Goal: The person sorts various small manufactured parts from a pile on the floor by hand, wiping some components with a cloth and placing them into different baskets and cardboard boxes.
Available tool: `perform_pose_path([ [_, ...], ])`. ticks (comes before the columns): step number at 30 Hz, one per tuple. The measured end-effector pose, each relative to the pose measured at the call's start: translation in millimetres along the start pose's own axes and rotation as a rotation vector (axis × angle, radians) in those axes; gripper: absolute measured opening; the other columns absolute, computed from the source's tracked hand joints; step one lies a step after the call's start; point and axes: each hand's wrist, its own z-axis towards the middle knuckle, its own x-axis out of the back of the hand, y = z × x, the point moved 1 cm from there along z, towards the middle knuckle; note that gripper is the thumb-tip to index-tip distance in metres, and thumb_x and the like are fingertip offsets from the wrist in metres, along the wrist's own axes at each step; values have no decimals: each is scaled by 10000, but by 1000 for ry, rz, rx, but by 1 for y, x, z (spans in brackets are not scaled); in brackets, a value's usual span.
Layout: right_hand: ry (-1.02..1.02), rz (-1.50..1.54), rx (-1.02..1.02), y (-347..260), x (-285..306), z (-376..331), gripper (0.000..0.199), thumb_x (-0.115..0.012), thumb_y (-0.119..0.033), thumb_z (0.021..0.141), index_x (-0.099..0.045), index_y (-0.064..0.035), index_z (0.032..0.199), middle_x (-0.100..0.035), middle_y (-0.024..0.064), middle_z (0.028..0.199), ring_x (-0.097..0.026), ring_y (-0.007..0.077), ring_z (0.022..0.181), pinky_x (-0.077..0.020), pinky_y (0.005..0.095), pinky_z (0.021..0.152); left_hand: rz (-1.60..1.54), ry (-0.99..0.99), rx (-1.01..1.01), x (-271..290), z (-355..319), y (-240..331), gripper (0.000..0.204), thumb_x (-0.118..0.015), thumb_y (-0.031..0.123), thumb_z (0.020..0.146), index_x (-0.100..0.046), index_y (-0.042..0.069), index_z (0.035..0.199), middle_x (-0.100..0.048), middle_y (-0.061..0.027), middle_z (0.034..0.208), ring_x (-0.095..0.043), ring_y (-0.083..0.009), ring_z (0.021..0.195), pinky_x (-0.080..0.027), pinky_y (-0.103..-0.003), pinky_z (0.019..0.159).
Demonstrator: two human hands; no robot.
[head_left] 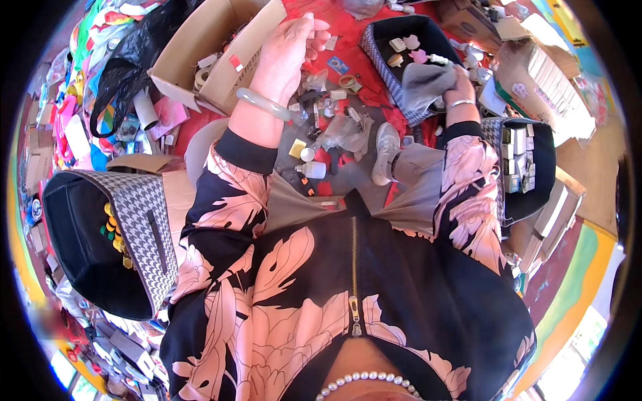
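Above the littered floor, the left hand (289,50) was raised with its fingers loosely apart and seemingly nothing in them, while the right hand (455,83) was clamped on a crumpled clear plastic bag (424,83) at the edge of a checked fabric bin (374,50). Some small pale pieces (408,47) already lay in that bin, but many small bottles and wrappers (321,134) remained scattered between the hands, so the sorting looked only partly done.

One head-worn fisheye view looks steeply down, close over the person's chest, onto the cluttered floor (348,167).
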Motion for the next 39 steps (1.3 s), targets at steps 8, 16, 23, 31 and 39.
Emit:
perform_pose_path([
  [8, -165, -1086, 14, 74, -27, -18, 316, -615, -407, 773, -628, -96, 826, -647, 73, 805, -627, 262, 726, -498, 375, 667, 0, 183, 14, -1, -25, 34, 263, -435, 230, 920, -562, 11, 992, -616, -71, 813, -555, -130, 663, -466, -266, 646],
  [16, -1142, -2674, 73, 266, 22, -109, 351, -545, -225, 782, -573, -92, 1106, -647, 186, 894, -633, 346, 816, -511, 418, 720, -31, 108, -17, 21, -30, 24, 272, -507, 246, 895, -622, 0, 914, -620, -68, 802, -532, -101, 683, -413, -212, 626],
  [23, -393, -2254, 36, 322, 66, -86, 552, -507, -229, 831, -318, -77, 1327, -652, 167, 900, -637, 359, 818, -503, 427, 722, -24, 61, 62, 23, -27, 24, 268, -477, 213, 916, -597, -19, 976, -614, -89, 865, -533, -117, 742, -426, -235, 681],
  [31, -605, -980, 26, 175, -29, -73, 126, -621, -140, 800, -655, -25, 840, -652, 42, 824, -581, 104, 743, -468, 264, 698, -16, 81, 57, 27, -28, 14, 228, -533, 214, 887, -613, 15, 966, -616, -43, 877, -527, -82, 745, -411, -216, 662],
  [39, -748, -216, -150, 81, -73, -179, 285, -651, -112, 766, -576, 19, 1009, -638, 85, 901, -607, 187, 828, -471, 301, 800, -55, -366, 212, 11, -25, -28, 366, -597, 184, 846, -531, 18, 1166, -578, -43, 1125, -499, -125, 1075, -353, -267, 942],
])
